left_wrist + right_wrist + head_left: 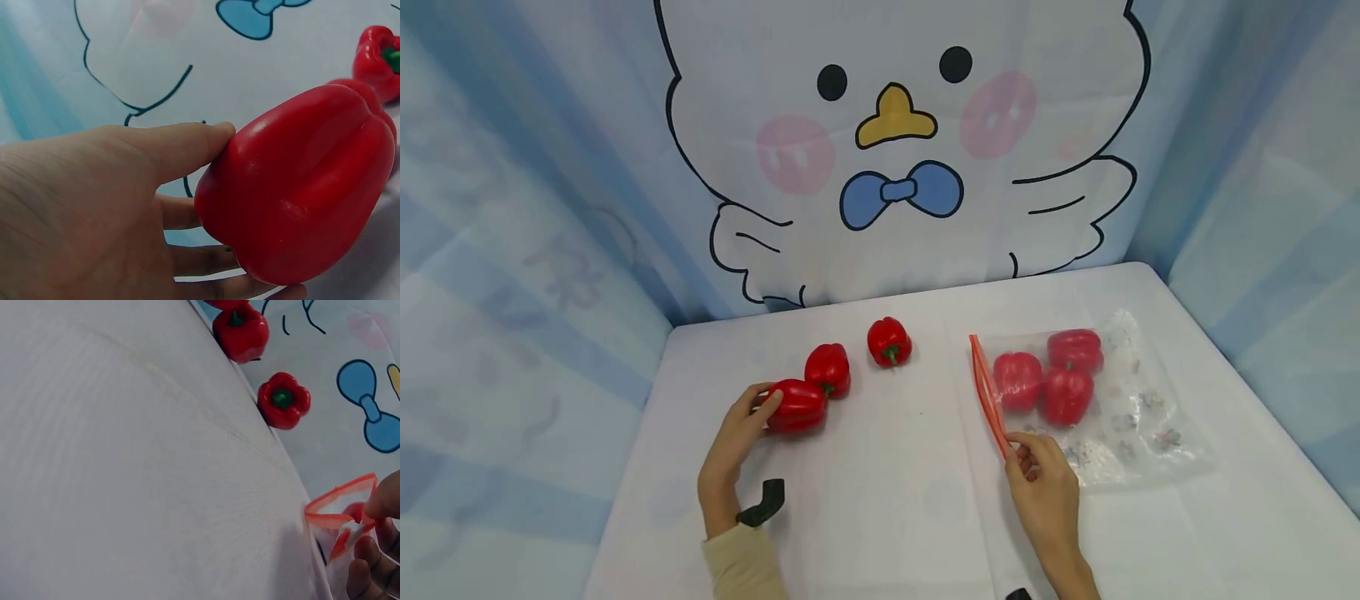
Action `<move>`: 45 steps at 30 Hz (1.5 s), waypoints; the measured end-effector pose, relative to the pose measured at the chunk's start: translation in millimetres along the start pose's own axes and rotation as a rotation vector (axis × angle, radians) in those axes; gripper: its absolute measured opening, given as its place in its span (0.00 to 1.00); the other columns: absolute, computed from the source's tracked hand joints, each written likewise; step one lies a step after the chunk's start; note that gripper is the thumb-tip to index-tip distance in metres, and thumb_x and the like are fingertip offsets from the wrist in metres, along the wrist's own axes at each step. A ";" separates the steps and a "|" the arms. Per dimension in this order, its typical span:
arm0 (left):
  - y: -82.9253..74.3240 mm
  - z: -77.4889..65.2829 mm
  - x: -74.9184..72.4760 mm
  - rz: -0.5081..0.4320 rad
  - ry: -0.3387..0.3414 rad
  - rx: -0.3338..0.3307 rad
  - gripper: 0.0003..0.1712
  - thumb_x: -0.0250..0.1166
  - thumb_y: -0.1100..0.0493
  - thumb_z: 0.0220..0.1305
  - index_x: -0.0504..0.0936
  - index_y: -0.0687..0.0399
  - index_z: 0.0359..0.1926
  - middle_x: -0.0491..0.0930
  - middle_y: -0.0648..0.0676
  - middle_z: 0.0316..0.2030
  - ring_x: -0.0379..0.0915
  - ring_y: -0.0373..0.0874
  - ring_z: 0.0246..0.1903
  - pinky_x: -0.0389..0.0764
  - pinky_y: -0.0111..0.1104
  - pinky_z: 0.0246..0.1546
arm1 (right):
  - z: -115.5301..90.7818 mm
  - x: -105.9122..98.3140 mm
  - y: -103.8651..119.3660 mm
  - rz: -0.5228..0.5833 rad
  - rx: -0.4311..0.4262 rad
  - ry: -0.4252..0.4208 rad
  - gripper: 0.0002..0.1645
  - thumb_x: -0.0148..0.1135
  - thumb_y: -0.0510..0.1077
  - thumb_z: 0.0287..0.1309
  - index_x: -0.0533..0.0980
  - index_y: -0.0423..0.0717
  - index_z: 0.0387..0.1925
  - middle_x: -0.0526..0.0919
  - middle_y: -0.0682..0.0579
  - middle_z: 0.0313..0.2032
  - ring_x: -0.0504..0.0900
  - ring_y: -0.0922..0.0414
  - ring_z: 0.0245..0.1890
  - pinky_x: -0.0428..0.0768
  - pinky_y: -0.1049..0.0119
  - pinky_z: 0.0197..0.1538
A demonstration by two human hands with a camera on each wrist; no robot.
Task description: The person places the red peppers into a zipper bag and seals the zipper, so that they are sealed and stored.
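On the left of the table, my left hand (739,432) grips a glossy red bell pepper (799,407), thumb on one side and fingers under the other in the left wrist view. Just behind it is a second red pepper (826,367), and a third pepper (889,340) stands farther back. My right hand (1043,487) pinches the near end of the orange-red zip edge (987,392) of a clear plastic bag (1150,442). In the right wrist view the bag's mouth (340,503) gapes. Several red peppers (1069,393) lie inside the bag.
The white table (887,517) meets a curtain with a cartoon bird (895,250) at its back edge, and blue-white curtains (512,333) flank both sides. A dark strap (763,503) is on my left wrist.
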State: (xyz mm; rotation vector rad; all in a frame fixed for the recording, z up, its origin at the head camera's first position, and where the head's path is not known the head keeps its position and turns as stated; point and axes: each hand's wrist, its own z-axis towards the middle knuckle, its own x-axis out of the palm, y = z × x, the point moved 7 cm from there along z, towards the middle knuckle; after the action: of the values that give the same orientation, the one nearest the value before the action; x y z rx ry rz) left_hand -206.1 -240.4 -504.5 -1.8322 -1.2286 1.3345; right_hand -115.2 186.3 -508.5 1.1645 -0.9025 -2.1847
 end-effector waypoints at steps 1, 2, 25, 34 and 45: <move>-1.6 -0.6 -1.0 -0.003 -0.003 0.005 0.40 0.56 0.33 0.75 0.64 0.49 0.76 0.66 0.60 0.73 0.64 0.57 0.70 0.77 0.51 0.69 | 0.3 -0.2 0.7 0.001 -0.003 -0.001 0.16 0.71 0.26 0.52 0.87 0.43 0.42 0.77 0.55 0.28 0.72 0.70 0.27 0.71 0.83 0.30; -3.9 -1.2 -1.7 -0.006 -0.006 0.013 0.40 0.57 0.33 0.74 0.64 0.48 0.76 0.66 0.59 0.73 0.64 0.56 0.70 0.77 0.50 0.69 | 0.8 -0.4 1.1 0.003 -0.005 -0.002 0.16 0.71 0.26 0.52 0.87 0.43 0.41 0.77 0.55 0.28 0.72 0.71 0.27 0.72 0.82 0.30; -57.1 -8.5 23.4 -0.050 0.031 0.212 0.37 0.66 0.41 0.71 0.65 0.46 0.74 0.68 0.55 0.72 0.65 0.55 0.71 0.80 0.52 0.65 | 2.4 0.4 1.0 0.017 0.004 0.000 0.17 0.71 0.25 0.53 0.87 0.43 0.43 0.79 0.53 0.29 0.73 0.70 0.27 0.72 0.83 0.30; -63.1 -8.4 37.0 -0.059 0.029 0.219 0.40 0.70 0.43 0.68 0.64 0.47 0.74 0.68 0.55 0.72 0.63 0.55 0.72 0.79 0.56 0.65 | 0.3 -3.9 2.9 -0.005 0.004 -0.009 0.18 0.71 0.25 0.52 0.87 0.43 0.43 0.79 0.53 0.29 0.73 0.70 0.27 0.73 0.83 0.30; -66.5 0.6 54.6 -0.046 0.022 0.281 0.36 0.71 0.48 0.67 0.67 0.49 0.70 0.69 0.55 0.71 0.64 0.55 0.71 0.80 0.53 0.65 | -0.3 -3.0 5.6 -0.049 -0.017 -0.020 0.17 0.71 0.26 0.52 0.86 0.42 0.43 0.78 0.53 0.29 0.73 0.67 0.27 0.72 0.83 0.29</move>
State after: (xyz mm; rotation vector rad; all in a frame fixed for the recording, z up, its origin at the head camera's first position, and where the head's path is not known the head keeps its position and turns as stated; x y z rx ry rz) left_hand -225.1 -162.9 -472.4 -1.6075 -1.0079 1.3803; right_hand -112.8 184.6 -502.9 1.1710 -0.8704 -2.2425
